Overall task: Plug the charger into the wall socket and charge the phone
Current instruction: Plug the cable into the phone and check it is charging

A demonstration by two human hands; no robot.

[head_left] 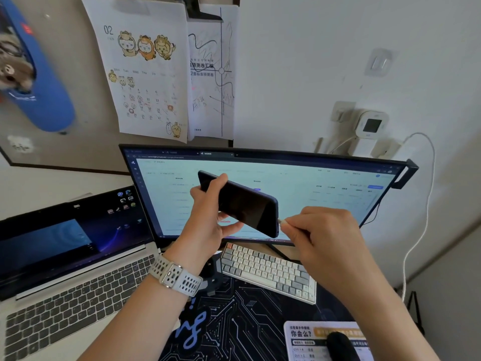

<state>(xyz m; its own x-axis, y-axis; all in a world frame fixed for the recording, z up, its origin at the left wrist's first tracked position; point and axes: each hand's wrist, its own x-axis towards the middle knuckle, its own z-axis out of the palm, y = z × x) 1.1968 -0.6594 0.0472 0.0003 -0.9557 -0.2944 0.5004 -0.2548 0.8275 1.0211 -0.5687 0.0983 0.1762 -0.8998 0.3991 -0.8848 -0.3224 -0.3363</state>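
My left hand [208,214] holds a dark phone [242,204] up in front of the monitor, its screen black and its lower end pointing right. My right hand [320,230] pinches the white cable plug [282,223], whose tip touches the phone's bottom edge. The white cable [426,204] loops up the wall on the right to the sockets [364,147], where a white charger block sits; its exact seating is hard to tell.
A lit monitor [312,183] stands behind the phone. An open laptop [65,256] is at left, a small keyboard [268,272] below the hands on a dark desk mat [239,321]. A calendar [140,74] and a small wall display [372,125] hang above.
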